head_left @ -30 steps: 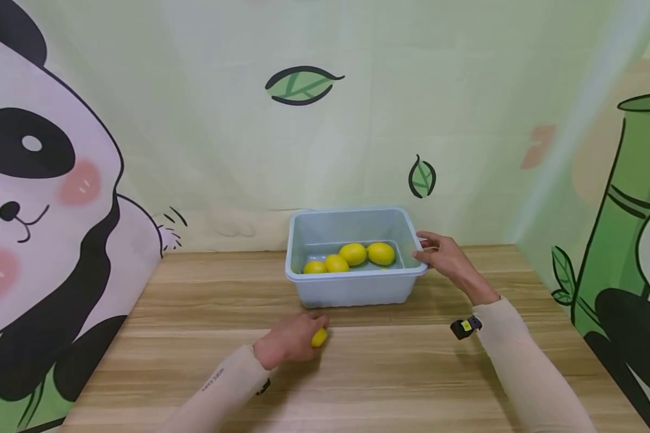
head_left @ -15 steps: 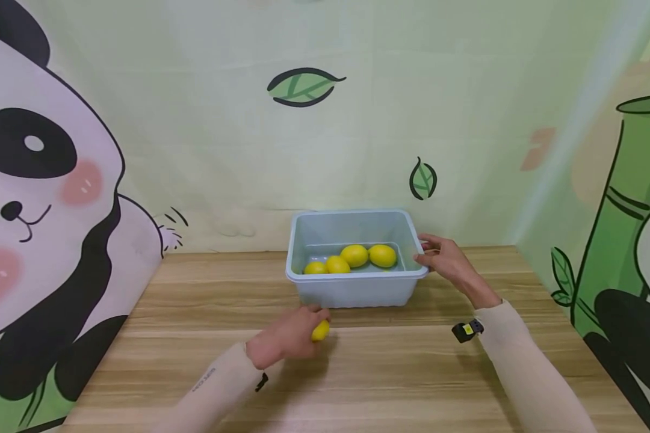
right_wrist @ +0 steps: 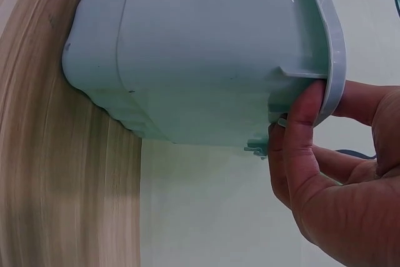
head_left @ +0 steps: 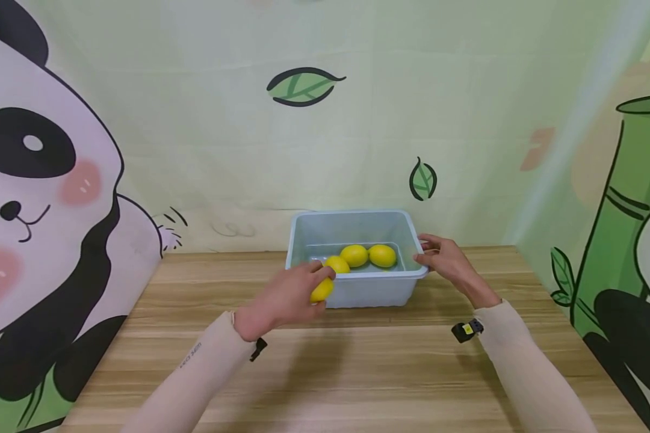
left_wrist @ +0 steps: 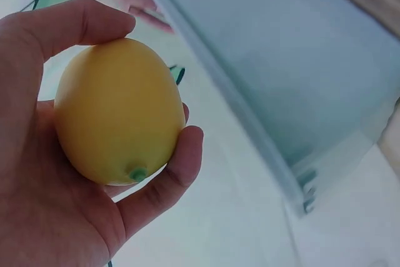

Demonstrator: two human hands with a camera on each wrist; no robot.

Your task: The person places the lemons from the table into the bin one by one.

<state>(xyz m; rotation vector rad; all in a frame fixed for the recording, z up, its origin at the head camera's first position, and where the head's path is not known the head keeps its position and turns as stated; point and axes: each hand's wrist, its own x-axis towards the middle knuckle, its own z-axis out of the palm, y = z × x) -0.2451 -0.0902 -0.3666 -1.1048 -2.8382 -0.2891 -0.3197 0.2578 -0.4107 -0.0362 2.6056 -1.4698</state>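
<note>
A yellow lemon [left_wrist: 119, 110] with a green tip sits in the curled fingers of my left hand [head_left: 287, 297]. In the head view that hand holds the lemon [head_left: 322, 290] up at the front left of a light blue plastic bin [head_left: 368, 291], near its rim. Several more lemons [head_left: 354, 255] lie inside the bin; my left hand covers part of its left corner. At the bin's right end, my right hand [head_left: 446, 261] grips the rim. The right wrist view has its thumb and fingers [right_wrist: 304, 129] pinching the rim from both sides.
Under the bin is a wood-grain table [head_left: 411, 367]. Right behind the bin stands a pale green backdrop [head_left: 222, 150] with leaf prints. A printed panda [head_left: 81, 234] covers the left side, and printed bamboo [head_left: 617, 222] the right.
My left hand has lifted the lemon from low over the table in front of the bin up to the level of its rim. The right hand and bin have stayed in place.
</note>
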